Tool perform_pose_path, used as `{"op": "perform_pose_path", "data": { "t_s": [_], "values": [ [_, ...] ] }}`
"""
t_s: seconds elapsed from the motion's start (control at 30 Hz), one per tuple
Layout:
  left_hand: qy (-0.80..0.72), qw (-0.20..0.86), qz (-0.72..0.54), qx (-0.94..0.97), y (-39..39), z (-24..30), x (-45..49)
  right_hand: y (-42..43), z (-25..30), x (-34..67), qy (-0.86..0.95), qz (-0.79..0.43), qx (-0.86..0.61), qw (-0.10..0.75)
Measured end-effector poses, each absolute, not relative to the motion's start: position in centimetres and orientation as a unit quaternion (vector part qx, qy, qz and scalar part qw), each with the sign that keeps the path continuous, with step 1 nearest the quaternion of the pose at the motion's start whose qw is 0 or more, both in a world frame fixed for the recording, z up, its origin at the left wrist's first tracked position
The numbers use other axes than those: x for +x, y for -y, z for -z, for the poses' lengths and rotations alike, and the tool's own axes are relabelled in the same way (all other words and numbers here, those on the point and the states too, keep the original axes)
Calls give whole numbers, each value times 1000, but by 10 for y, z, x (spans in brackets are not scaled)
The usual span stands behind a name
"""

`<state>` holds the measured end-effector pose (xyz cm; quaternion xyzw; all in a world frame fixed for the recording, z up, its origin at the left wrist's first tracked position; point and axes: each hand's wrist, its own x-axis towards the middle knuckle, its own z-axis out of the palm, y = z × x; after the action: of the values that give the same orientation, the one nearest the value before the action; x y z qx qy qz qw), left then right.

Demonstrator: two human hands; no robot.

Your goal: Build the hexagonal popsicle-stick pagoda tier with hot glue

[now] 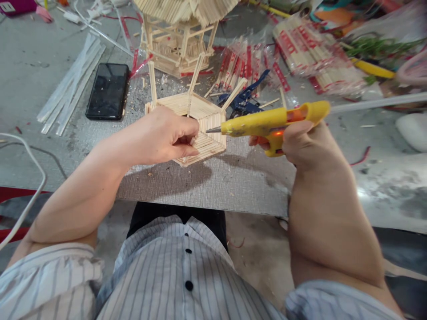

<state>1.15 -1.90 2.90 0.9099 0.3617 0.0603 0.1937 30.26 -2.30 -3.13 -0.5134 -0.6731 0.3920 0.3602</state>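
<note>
My left hand is closed in a pinch on the near edge of a small hexagonal platform of wooden sticks, which has three thin posts standing up from it. My right hand grips a yellow hot glue gun. Its metal nozzle points left and almost touches the platform beside my left fingertips. A finger rests at the orange trigger. The platform sits on a grey textured board in front of my lap.
A larger stick pavilion stands behind the platform. A black phone and clear glue sticks lie at left. Packs of chopsticks and a blue clamp tool lie at back right. A white cable runs at far left.
</note>
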Motion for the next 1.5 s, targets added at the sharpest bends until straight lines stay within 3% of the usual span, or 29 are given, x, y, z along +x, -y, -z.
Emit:
{"op": "perform_pose_path", "data": {
  "t_s": [0.6,1.5],
  "values": [
    [-355,195,-60,912,19,-28,11,27,23,292,659,-384,-522,381],
    [-366,222,-97,898,15,-26,8,8,31,286,589,-448,-427,520]
  ]
}}
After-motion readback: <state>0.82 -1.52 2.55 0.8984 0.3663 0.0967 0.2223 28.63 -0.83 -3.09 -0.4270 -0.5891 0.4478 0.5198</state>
